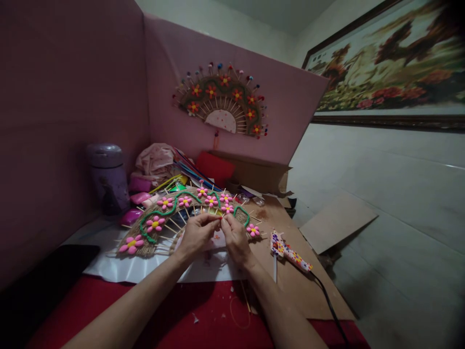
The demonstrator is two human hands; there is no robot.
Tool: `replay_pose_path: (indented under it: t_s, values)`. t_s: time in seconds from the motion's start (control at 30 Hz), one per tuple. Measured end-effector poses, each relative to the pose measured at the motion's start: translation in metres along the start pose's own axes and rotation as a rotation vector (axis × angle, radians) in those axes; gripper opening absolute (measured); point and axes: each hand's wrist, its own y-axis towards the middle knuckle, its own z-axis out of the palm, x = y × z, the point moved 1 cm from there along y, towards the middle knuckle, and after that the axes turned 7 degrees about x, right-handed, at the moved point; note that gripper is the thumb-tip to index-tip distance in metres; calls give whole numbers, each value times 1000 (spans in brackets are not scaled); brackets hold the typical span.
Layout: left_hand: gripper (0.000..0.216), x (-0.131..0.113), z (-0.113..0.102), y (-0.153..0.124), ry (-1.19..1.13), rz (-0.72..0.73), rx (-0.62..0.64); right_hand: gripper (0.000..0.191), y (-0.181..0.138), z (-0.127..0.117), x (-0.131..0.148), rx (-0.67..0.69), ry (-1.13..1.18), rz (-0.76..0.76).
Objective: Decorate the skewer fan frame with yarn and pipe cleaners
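A half-round fan craft [170, 213] of wooden sticks, jute and a green cord with pink clay flowers lies on white paper in front of me. My left hand [196, 233] and my right hand [235, 237] meet over its middle. Both pinch together at a tiny red piece [220, 218] held between the fingertips, close to a stick tip. I cannot make out which hand bears the piece.
A finished fan with red flowers [222, 103] hangs on the pink board. A purple flask [108, 177], clay packs [140, 198] and coloured sticks stand behind. A patterned glue gun [288, 252] with a black cord lies right on brown cardboard [301, 286]. A red cloth [152, 320] covers the near edge.
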Motion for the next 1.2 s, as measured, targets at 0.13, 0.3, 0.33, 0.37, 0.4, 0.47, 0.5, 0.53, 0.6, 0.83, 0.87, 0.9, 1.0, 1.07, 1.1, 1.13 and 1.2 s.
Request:
replay_pose_path:
  t_s: [0.13, 0.3, 0.33, 0.37, 0.4, 0.47, 0.5, 0.53, 0.6, 0.83, 0.87, 0.9, 1.0, 1.07, 1.1, 1.13, 1.2]
  values:
    - [26, -5, 0, 0, -220, -103, 18, 27, 3, 0, -1, 75, 320, 107]
    - [31, 6, -4, 3, -351, -125, 88, 31, 4, 6, 6, 111, 334, 116]
    - [31, 8, -6, 4, -372, -136, 103, 32, 5, 4, 9, 108, 256, 108]
    - [31, 9, -7, 4, -390, -148, 112, 33, 5, -1, 13, 101, 163, 104]
    - [31, 9, -9, 5, -411, -161, 114, 34, 5, -9, 17, 89, 55, 105]
    - [29, 6, -11, 5, -443, -195, 109, 33, 2, -32, 23, 57, -158, 112]
    - [28, 4, -11, 5, -454, -212, 109, 31, -1, -47, 24, 44, -254, 124]
    - [27, 2, -12, 5, -468, -228, 115, 29, -5, -64, 24, 33, -350, 146]
    - [23, -1, -11, 5, -502, -239, 152, 22, -18, -97, 16, 65, -547, 230]
    - [18, -5, -11, 4, -612, -225, 179, 32, -81, -150, -43, 465, -953, 543]
    - [18, -5, -11, 4, -616, -231, 183, 34, -86, -149, -49, 461, -983, 530]
    - [18, -5, -11, 4, -619, -239, 188, 35, -88, -148, -54, 444, -1008, 506]
    - [21, -5, -12, 4, -624, -263, 178, 39, -89, -143, -63, 399, -999, 482]
    - [22, -4, -11, 4, -628, -267, 166, 44, -88, -143, -64, 381, -939, 491]
    - [22, -3, -11, 4, -632, -266, 167, 45, -87, -143, -63, 365, -906, 487]
    - [21, -3, -11, 4, -636, -266, 170, 45, -86, -145, -61, 338, -878, 481]
    - [18, -2, -11, 4, -649, -279, 184, 40, -86, -149, -56, 255, -819, 487]
